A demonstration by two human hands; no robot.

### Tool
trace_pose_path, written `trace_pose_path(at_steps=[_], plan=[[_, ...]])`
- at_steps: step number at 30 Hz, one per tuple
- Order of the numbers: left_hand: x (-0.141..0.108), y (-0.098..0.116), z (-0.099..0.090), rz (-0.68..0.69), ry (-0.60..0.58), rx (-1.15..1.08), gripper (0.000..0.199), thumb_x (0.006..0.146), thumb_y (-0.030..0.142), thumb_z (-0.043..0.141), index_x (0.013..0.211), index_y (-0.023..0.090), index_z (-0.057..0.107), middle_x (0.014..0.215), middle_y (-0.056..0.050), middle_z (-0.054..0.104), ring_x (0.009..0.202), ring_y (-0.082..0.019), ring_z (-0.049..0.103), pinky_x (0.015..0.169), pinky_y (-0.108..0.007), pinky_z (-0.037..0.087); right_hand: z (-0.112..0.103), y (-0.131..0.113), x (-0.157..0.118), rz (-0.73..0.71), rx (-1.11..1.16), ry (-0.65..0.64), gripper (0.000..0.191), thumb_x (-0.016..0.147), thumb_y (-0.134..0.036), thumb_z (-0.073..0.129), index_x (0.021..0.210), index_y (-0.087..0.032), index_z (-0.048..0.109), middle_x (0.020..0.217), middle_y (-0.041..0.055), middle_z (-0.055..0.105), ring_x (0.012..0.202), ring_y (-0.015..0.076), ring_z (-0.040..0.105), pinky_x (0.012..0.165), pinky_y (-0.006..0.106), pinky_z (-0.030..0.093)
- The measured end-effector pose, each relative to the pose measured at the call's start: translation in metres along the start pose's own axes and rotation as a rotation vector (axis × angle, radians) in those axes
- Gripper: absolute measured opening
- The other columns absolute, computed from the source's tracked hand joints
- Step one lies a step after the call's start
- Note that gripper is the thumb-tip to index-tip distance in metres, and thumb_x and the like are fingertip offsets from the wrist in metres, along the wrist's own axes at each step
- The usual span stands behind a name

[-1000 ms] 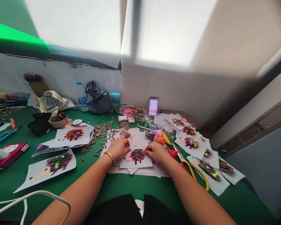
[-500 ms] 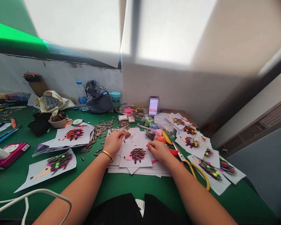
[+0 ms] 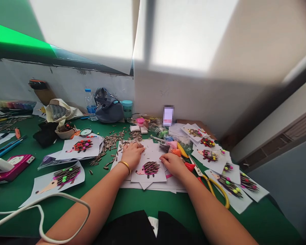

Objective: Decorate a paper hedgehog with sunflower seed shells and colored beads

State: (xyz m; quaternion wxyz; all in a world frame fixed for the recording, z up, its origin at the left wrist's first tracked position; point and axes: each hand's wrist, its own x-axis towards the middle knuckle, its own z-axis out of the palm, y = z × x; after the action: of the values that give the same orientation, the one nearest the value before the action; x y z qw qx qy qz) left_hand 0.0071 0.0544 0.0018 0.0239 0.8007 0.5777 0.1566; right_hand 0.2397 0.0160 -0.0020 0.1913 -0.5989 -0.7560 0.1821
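Observation:
A white sheet with a seed-covered hedgehog [image 3: 151,168] lies on stacked papers between my two hands. My left hand [image 3: 132,154], with a gold bangle at its wrist, rests palm down at the upper left of the sheet, fingers spread over a small clear packet that is mostly hidden. At the sheet's right edge, my right hand [image 3: 171,163] has its fingers pinched together; whatever they hold, if anything, is too small to make out. Loose striped seeds [image 3: 109,144] are scattered left of my left hand.
Yellow-handled scissors [image 3: 210,183] lie right of my right hand, beside colourful clay packs [image 3: 177,149]. Finished hedgehog sheets [image 3: 231,189] spread at the right, another [image 3: 58,180] at the left. A white cable [image 3: 89,211] loops over my left forearm. Behind stand a bottle [image 3: 91,107] and a phone [image 3: 168,115].
My left hand has moved slightly right and flattened, its fingers going from a pinch to spread over the packet. My right hand has stayed at the sheet's edge.

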Motion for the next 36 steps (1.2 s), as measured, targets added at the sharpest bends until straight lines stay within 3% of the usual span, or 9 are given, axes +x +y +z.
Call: trace_pose_path(at_steps=[6, 13, 18, 20, 22, 26, 31, 36], plan=[[0.000, 0.002, 0.001, -0.015, 0.046, 0.014, 0.030, 0.090, 0.026, 0.044, 0.089, 0.024, 0.074, 0.103, -0.012, 0.064, 0.108, -0.030, 0.048, 0.096, -0.048, 0.026, 0.000, -0.001, 0.000, -0.023, 0.003, 0.008, 0.025, 0.091, -0.033, 0.049, 0.099, -0.025, 0.071, 0.102, 0.0028, 0.071, 0.094, 0.0194, 0.064, 0.077, 0.027, 0.044], [-0.002, 0.006, -0.009, -0.045, 0.113, -0.028, 0.025, 0.090, 0.024, 0.044, 0.093, 0.023, 0.069, 0.103, -0.012, 0.065, 0.106, -0.029, 0.052, 0.095, -0.045, 0.031, -0.001, -0.005, -0.002, -0.029, 0.063, 0.073, 0.025, 0.090, -0.030, 0.050, 0.104, -0.025, 0.070, 0.106, 0.0031, 0.071, 0.099, 0.0195, 0.064, 0.083, 0.029, 0.047], [-0.008, 0.020, -0.012, 0.037, 0.156, -0.407, 0.028, 0.089, 0.024, 0.046, 0.111, 0.022, 0.063, 0.091, -0.004, 0.068, 0.086, -0.019, 0.059, 0.084, -0.033, 0.044, 0.002, -0.013, -0.006, -0.161, 0.175, 0.184, 0.026, 0.087, -0.024, 0.053, 0.109, -0.022, 0.067, 0.106, 0.0042, 0.071, 0.096, 0.0183, 0.064, 0.086, 0.030, 0.048], [-0.012, 0.029, -0.008, 0.060, 0.149, -0.570, 0.033, 0.088, 0.023, 0.047, 0.119, 0.024, 0.060, 0.098, -0.003, 0.068, 0.090, -0.018, 0.060, 0.087, -0.032, 0.046, 0.003, -0.018, -0.008, -0.221, 0.209, 0.203, 0.026, 0.088, -0.023, 0.054, 0.111, -0.022, 0.066, 0.103, 0.0043, 0.071, 0.092, 0.0174, 0.064, 0.085, 0.029, 0.048], [-0.016, 0.037, -0.003, 0.053, 0.107, -0.737, 0.026, 0.086, 0.026, 0.051, 0.108, 0.023, 0.064, 0.101, -0.004, 0.069, 0.094, -0.018, 0.061, 0.088, -0.032, 0.048, 0.004, -0.024, -0.010, -0.257, 0.220, 0.211, 0.025, 0.087, -0.025, 0.056, 0.110, -0.022, 0.065, 0.099, 0.0040, 0.071, 0.089, 0.0170, 0.064, 0.083, 0.029, 0.048], [-0.019, 0.046, 0.003, -0.041, -0.003, -1.046, 0.018, 0.075, 0.033, 0.064, 0.088, 0.019, 0.061, 0.085, -0.002, 0.068, 0.079, -0.017, 0.064, 0.073, -0.030, 0.053, 0.005, -0.029, -0.013, -0.286, 0.198, 0.240, 0.017, 0.085, -0.025, 0.060, 0.101, -0.021, 0.066, 0.091, 0.0031, 0.070, 0.083, 0.0174, 0.063, 0.078, 0.029, 0.047], [-0.021, 0.047, 0.000, -0.071, -0.059, -1.156, 0.025, 0.069, 0.039, 0.070, 0.077, 0.018, 0.059, 0.075, 0.000, 0.064, 0.068, -0.014, 0.060, 0.062, -0.025, 0.050, 0.003, -0.028, -0.014, -0.324, 0.242, 0.279, 0.012, 0.088, -0.026, 0.057, 0.091, -0.023, 0.068, 0.088, 0.0039, 0.070, 0.084, 0.0187, 0.062, 0.080, 0.030, 0.047], [-0.023, 0.044, -0.003, -0.111, -0.081, -1.186, 0.025, 0.070, 0.039, 0.071, 0.074, 0.017, 0.061, 0.069, 0.000, 0.064, 0.064, -0.013, 0.059, 0.060, -0.025, 0.049, -0.001, -0.026, -0.015, -0.310, 0.345, 0.317, 0.013, 0.087, -0.030, 0.059, 0.085, -0.022, 0.069, 0.085, 0.0046, 0.070, 0.081, 0.0191, 0.062, 0.077, 0.030, 0.048]])
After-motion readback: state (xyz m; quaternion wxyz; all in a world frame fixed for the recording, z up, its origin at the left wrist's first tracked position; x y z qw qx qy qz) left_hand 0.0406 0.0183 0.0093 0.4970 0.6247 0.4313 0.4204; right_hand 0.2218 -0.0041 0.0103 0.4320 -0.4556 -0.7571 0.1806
